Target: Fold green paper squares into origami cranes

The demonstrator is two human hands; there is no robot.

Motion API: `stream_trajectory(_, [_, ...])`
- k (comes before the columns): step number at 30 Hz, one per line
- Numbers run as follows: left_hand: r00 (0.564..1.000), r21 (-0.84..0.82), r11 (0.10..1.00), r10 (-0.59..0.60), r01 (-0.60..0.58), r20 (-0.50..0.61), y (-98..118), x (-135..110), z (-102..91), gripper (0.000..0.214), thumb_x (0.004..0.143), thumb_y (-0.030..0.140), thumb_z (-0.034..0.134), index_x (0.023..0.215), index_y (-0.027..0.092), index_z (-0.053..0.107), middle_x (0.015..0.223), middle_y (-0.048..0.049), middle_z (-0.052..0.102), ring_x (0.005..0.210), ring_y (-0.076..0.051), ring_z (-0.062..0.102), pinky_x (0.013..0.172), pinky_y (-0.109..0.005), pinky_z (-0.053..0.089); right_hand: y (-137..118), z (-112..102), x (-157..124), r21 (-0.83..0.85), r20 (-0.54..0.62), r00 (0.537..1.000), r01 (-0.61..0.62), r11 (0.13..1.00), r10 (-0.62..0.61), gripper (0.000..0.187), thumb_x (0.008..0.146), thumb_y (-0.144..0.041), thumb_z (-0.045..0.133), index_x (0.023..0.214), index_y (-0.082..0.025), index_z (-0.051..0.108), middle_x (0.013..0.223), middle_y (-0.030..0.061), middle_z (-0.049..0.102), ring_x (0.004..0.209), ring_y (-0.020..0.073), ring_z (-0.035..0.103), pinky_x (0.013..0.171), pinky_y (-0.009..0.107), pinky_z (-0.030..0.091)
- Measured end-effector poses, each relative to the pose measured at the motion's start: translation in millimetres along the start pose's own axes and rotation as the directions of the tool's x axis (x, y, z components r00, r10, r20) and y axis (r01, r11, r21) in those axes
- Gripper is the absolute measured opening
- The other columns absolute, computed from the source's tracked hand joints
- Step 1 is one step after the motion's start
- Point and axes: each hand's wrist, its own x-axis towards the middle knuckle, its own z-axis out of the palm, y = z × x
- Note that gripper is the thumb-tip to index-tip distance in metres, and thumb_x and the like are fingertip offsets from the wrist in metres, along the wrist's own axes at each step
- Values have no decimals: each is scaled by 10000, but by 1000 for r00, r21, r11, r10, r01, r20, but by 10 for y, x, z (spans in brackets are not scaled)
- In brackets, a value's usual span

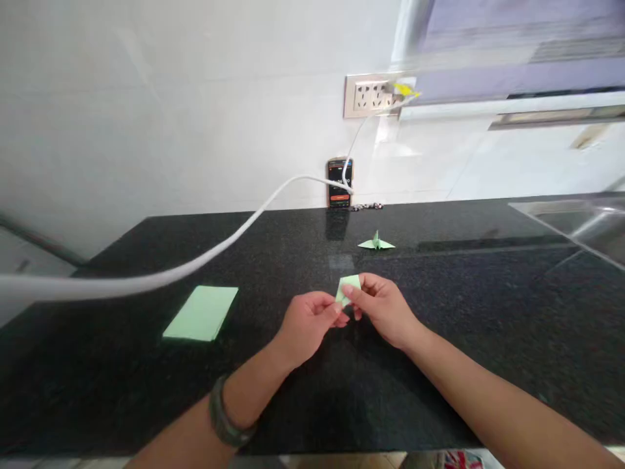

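Observation:
A small piece of folded light-green paper (349, 284) is held between both hands, just above the dark countertop. My left hand (311, 322) pinches its lower left corner between thumb and fingers. On its right side, my right hand (383, 306) grips the paper, the thumb lying across its face and the fingers behind. Beyond the hands stands a finished green paper crane (376, 241) with its wings spread. To the left lies a stack of green paper sheets (202, 313). Parts of the folded paper are hidden by my fingers.
A phone (340, 183) leans on the wall, with a small beaded item (367, 206) beside it. A white cable (234, 238) runs from the wall socket (372, 96) across the view towards the left. At the right is a sink edge (561, 228).

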Motion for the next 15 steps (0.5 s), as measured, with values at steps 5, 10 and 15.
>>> stream_trajectory(5, [998, 18, 999, 36, -37, 51, -67, 53, -21, 155, 718, 272, 584, 730, 119, 604, 689, -44, 645, 644, -123, 588, 625, -234, 444, 18, -86, 17, -103, 16, 1000, -6, 995, 7, 280, 705, -404, 605, 606, -148, 551, 512, -30, 508, 423, 62, 393, 414, 203, 320])
stream_trajectory(10, [999, -135, 989, 52, -52, 0, -60, 80, -46, 152, 662, 247, 644, 734, 135, 570, 621, 9, 606, 572, -89, 547, 573, -212, 428, 13, -114, 1, -180, 148, 989, 1, 984, 26, 269, 701, -398, 613, 626, -141, 593, 517, -24, 516, 436, 63, 406, 411, 195, 317])
stream_trajectory(15, [997, -251, 967, 41, -55, -61, -50, 111, -57, 184, 663, 278, 649, 705, 129, 551, 588, 13, 598, 527, -73, 526, 551, -206, 424, 33, -57, 3, 17, 76, 997, 5, 1000, -6, 201, 726, -343, 601, 799, -157, 614, 609, -13, 559, 512, 80, 478, 484, 211, 411])
